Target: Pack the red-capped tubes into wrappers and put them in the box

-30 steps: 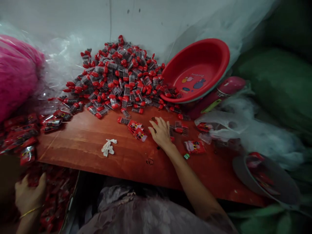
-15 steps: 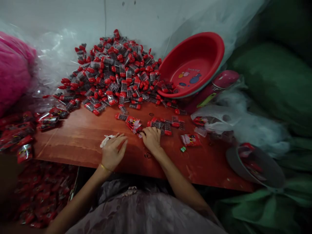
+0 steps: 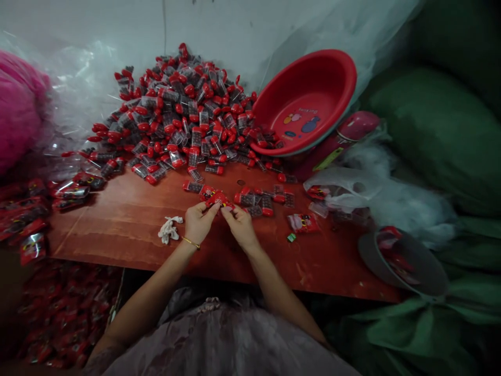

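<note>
Both my left hand point(image 3: 199, 223) and my right hand point(image 3: 239, 225) pinch the near edge of a small red printed plastic packet point(image 3: 219, 198), thumbs close together. Just beyond it lies a clear tube with a red cap point(image 3: 193, 186), partly beside more red wrapping. To the right of the packet are several more red-capped clear tubes point(image 3: 267, 203) with dark contents. A crumpled white scrap point(image 3: 169, 230) rests on the table left of my left hand. My fingers hide part of the packet.
A large heap of red-capped tubes point(image 3: 188, 115) fills the back of the table point(image 3: 117, 224). A red basin point(image 3: 313, 94) tilts at the heap's right. A grey bowl point(image 3: 371, 261) stands at the right edge, filled packets point(image 3: 23, 214) at the left.
My left hand has moved right from the white scrap to the packet and closed on it. My right hand has turned inward, and the packet now lies between both hands.
</note>
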`<state>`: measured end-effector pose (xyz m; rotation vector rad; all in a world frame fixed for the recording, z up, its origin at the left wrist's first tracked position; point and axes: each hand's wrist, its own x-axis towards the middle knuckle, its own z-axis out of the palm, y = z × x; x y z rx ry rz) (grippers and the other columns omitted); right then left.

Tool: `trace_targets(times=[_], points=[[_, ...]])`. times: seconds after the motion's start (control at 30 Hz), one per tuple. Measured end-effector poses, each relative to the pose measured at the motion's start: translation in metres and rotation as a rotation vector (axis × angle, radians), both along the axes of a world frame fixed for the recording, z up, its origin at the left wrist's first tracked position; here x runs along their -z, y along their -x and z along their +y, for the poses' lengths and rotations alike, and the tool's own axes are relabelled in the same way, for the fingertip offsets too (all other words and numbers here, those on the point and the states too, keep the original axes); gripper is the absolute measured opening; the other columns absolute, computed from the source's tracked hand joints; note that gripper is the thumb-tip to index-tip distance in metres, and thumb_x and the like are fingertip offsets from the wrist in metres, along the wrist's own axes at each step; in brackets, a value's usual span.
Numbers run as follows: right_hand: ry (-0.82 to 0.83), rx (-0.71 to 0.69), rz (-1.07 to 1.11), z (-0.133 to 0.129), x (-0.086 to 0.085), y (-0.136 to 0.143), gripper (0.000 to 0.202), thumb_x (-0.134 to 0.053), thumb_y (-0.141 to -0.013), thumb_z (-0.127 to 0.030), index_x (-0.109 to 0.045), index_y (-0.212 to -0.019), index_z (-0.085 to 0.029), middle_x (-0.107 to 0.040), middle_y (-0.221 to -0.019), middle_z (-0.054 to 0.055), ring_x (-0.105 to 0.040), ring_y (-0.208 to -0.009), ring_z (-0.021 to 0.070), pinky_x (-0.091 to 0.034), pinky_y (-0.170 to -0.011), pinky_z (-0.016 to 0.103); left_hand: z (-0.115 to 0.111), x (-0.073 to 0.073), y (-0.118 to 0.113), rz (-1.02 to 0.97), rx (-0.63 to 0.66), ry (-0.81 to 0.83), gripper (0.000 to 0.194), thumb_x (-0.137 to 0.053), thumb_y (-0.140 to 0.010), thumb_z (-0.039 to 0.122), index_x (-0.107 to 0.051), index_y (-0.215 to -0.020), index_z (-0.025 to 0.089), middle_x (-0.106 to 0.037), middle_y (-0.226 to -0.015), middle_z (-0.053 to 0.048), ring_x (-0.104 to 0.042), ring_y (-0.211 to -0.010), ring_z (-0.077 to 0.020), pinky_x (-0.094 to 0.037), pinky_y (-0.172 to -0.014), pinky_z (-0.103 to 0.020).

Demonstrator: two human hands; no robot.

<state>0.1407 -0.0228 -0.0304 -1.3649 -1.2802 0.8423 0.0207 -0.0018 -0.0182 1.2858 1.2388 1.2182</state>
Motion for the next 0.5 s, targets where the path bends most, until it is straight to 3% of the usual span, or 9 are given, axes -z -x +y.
trace_targets(times=[0.1,0.3,0.4,0.5], points=[[0.030,0.037,0.073,-0.006,0.005,0.008,0.035,-0.047,-0.082,-0.044,-0.057,-0.063,-0.017,-0.052,-0.056,-0.002,-0.044,-0.052,0.0108,-0.035,-0.052,0.023,-0.006,0.001,-0.001,-0.050,-0.010,0.035,0.029,-0.066,-0.070,0.037,-0.073,-0.083,0.013,-0.071,-0.073,-0.003,-0.059,-0.064,-0.0138,-0.043,-0.061,-0.022],[-0.046,0.149,-0.042,-0.014,0.007,0.015,0.039,-0.043,-0.085,-0.041,-0.040,-0.053,-0.020,-0.037,-0.048,-0.005,-0.034,-0.048,0.0098,-0.026,-0.048,0.023,-0.018,-0.001,-0.008,-0.341,-0.053,0.235,0.031,-0.075,-0.059,0.038,-0.073,-0.079,0.013,-0.070,-0.073,-0.002,-0.058,-0.066,-0.0110,-0.044,-0.068,-0.022],[-0.067,0.123,-0.110,-0.014,0.009,0.014,0.038,-0.041,-0.087,-0.039,-0.040,-0.054,-0.020,-0.039,-0.050,-0.004,-0.036,-0.049,0.0102,-0.028,-0.049,0.024,-0.020,-0.005,-0.011,-0.541,-0.012,0.415,0.037,-0.080,-0.052,0.038,-0.072,-0.077,0.013,-0.069,-0.072,-0.003,-0.058,-0.062,-0.0096,-0.045,-0.065,-0.022],[-0.063,0.038,-0.175,-0.015,0.012,0.015,0.034,-0.037,-0.090,-0.036,-0.046,-0.061,-0.019,-0.048,-0.056,-0.002,-0.042,-0.052,0.0114,-0.033,-0.051,0.024,-0.019,-0.008,-0.010,-0.601,-0.017,0.473,0.039,-0.084,-0.045,0.034,-0.071,-0.075,0.012,-0.069,-0.069,-0.003,-0.058,-0.061,-0.0092,-0.046,-0.064,-0.022]])
